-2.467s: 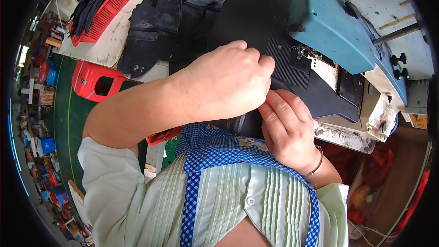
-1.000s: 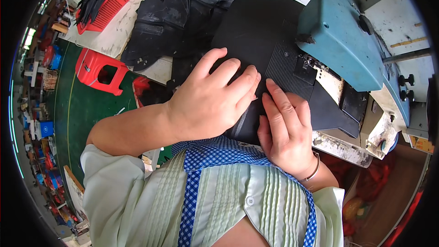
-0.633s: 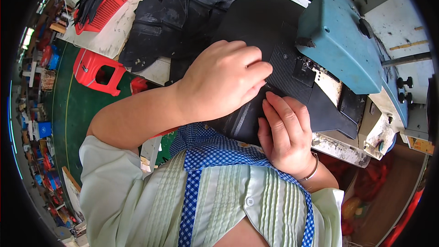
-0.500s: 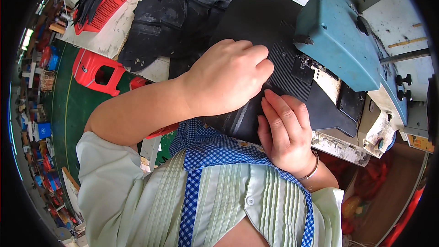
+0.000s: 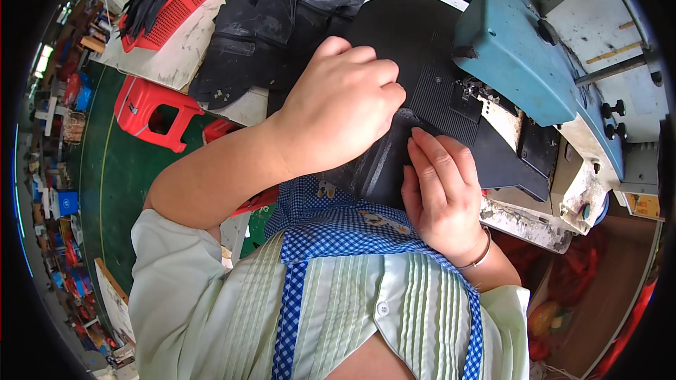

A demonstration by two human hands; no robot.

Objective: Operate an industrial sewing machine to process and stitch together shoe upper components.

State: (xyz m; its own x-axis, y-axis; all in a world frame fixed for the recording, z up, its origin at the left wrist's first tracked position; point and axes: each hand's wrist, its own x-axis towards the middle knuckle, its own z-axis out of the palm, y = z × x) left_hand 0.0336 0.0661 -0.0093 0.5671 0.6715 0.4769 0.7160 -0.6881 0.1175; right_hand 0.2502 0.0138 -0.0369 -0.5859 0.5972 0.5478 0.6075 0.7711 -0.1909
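My left hand [image 5: 341, 107] is a curled fist over the black machine bed. Its fingertips are turned down out of sight, and whatever they hold is hidden. To its right, my right hand [image 5: 445, 193] has its fingers stretched out close together, the tips touching a dark piece [image 5: 384, 169] with a pale scuffed streak. The thumb stays apart from them. Just beyond both hands lies a ribbed black plate [image 5: 443, 102], below the blue-green head [image 5: 517, 49] of the machine.
Black cut pieces [image 5: 257, 39] are heaped left of the bed on a white tabletop [image 5: 179, 53]. A red basket [image 5: 184, 8] there holds more dark pieces. A red plastic stool [image 5: 151, 112] stands on the green floor. Black knobs [image 5: 614, 119] stick out of the machine's right side.
My left hand has shifted a little left and away from my right hand. My right fingertips have moved slightly farther from me. The whole view has also shifted slightly.
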